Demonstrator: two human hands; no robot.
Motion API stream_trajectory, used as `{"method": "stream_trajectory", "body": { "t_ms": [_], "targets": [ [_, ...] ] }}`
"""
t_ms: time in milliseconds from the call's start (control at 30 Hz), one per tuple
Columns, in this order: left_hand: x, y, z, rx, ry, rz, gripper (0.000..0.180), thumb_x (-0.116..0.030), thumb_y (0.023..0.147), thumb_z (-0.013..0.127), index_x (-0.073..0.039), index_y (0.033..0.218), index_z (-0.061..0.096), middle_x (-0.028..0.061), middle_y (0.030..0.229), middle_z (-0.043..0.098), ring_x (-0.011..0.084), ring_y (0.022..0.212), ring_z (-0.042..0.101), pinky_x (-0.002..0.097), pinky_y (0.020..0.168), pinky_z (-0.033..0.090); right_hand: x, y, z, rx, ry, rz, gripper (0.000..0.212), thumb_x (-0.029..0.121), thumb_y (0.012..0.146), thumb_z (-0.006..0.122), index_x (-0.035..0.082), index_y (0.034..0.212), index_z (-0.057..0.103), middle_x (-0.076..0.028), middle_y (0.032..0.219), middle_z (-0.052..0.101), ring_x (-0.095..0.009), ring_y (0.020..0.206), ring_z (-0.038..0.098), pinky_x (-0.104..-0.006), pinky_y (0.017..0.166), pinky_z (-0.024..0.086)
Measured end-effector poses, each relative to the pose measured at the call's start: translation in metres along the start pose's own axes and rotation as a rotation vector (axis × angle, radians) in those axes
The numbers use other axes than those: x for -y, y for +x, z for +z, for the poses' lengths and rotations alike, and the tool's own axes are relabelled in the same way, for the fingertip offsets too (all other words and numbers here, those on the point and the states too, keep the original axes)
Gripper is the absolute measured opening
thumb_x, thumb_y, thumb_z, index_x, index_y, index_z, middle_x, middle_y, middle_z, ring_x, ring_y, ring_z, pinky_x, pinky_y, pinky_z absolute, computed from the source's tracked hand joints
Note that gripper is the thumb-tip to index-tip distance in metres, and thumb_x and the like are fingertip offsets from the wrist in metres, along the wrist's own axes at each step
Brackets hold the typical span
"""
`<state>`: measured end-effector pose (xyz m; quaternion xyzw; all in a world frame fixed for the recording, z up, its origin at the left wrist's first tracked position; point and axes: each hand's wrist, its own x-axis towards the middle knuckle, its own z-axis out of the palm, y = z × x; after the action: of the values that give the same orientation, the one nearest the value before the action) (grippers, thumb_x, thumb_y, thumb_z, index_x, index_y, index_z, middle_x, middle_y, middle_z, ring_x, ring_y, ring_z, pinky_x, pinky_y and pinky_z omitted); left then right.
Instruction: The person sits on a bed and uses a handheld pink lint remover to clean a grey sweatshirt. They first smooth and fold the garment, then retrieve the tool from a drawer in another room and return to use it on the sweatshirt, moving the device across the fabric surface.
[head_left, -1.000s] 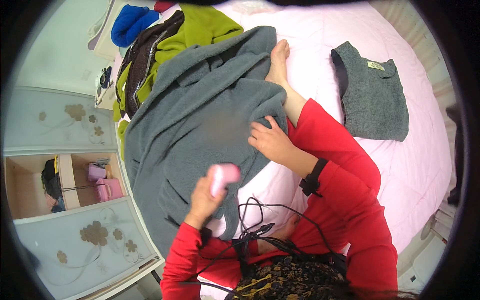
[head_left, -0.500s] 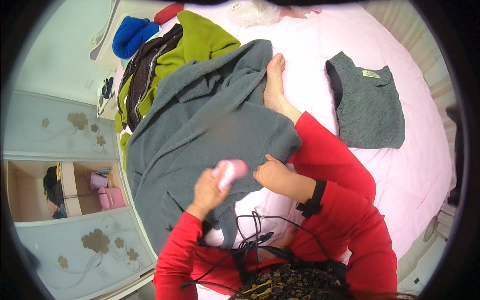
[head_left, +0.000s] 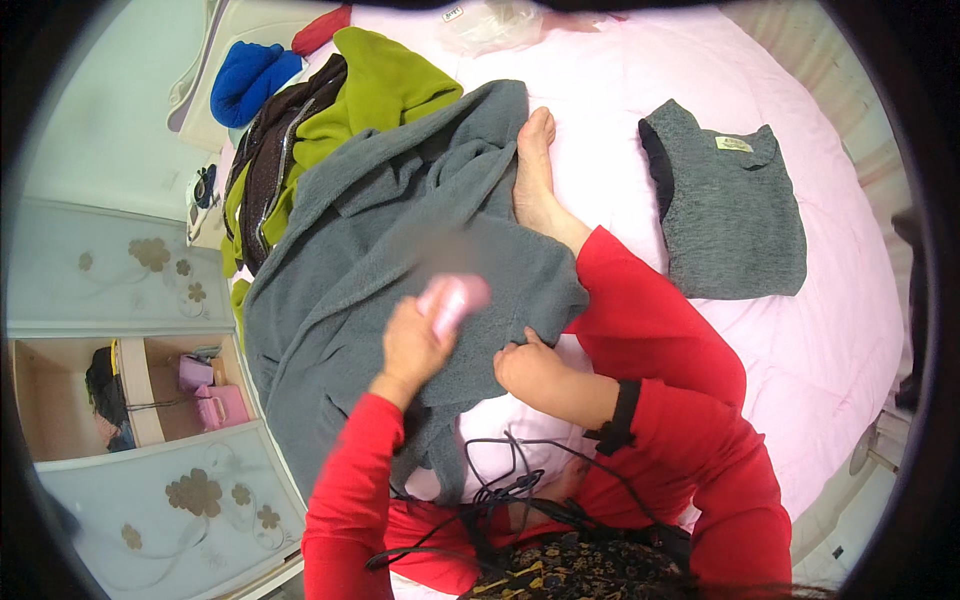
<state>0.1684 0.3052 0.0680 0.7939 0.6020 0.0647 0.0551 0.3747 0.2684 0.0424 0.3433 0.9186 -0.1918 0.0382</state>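
My left hand (head_left: 415, 345) is closed round a pink fabric shaver (head_left: 458, 300), slightly blurred, with its round head over the dark grey fleece garment (head_left: 350, 270). That garment lies spread across the bed and over part of my leg. At its near right edge, my right hand (head_left: 535, 368) is closed with the fingers curled on the cloth, thumb and forefinger pointing up. Whether the shaver's head touches the fleece I cannot tell.
A folded grey top (head_left: 735, 215) lies to the right on the pink bedspread (head_left: 840, 350). Green (head_left: 390, 75), brown and blue (head_left: 250, 82) clothes are heaped at the far left. Black cables (head_left: 510, 470) hang by my lap. An open cabinet shelf (head_left: 70, 395) is at left.
My left hand with the fabric shaver has moved slightly away from me over the fleece. My right hand stays at the garment's edge. The whole view has shifted a little.
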Motion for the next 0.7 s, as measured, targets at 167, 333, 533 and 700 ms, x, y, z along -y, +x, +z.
{"method": "stream_trajectory", "body": {
  "t_ms": [167,333,533,700],
  "targets": [
    [0.059,0.046,-0.038,-0.199,0.134,-0.396,0.08,-0.02,0.077,0.068,-0.026,0.147,0.03,0.0179,0.093,0.053,0.0357,0.082,0.057,0.0465,0.071,0.049,-0.004,0.001,-0.009,0.017,0.029,-0.106,0.022,0.014,0.08,0.056,-0.002,0.092,0.066,-0.015,0.084,0.067,-0.027,0.075,0.067,-0.0568,0.091,0.046],
    [-0.007,-0.005,-0.017,-0.154,-0.14,0.042,0.069,-0.02,0.076,0.068,-0.014,0.14,0.044,0.0199,0.092,0.056,0.0371,0.086,0.055,0.0448,0.073,0.048,0.007,0.003,-0.007,0.129,-0.022,0.023,0.02,0.015,0.083,0.058,0.008,0.094,0.073,-0.011,0.1,0.07,-0.024,0.097,0.066,-0.059,0.098,0.038],
    [0.045,-0.079,-0.006,0.004,0.036,-0.205,0.071,-0.021,0.074,0.069,-0.016,0.14,0.043,0.0178,0.092,0.055,0.0362,0.086,0.057,0.045,0.073,0.049,-0.002,0.002,-0.003,0.119,0.03,-0.056,0.019,0.012,0.079,0.058,0.003,0.092,0.07,-0.015,0.091,0.069,-0.026,0.088,0.068,-0.0569,0.089,0.046],
    [0.129,-0.125,-0.034,-0.041,0.184,-0.829,0.092,-0.016,0.077,0.068,-0.026,0.152,0.016,0.0208,0.095,0.056,0.0394,0.088,0.057,0.0486,0.077,0.046,-0.002,0.002,-0.011,0.088,0.002,-0.023,0.026,0.013,0.079,0.06,0.003,0.103,0.063,-0.015,0.093,0.067,-0.028,0.087,0.066,-0.0542,0.087,0.048]
  ]
}}
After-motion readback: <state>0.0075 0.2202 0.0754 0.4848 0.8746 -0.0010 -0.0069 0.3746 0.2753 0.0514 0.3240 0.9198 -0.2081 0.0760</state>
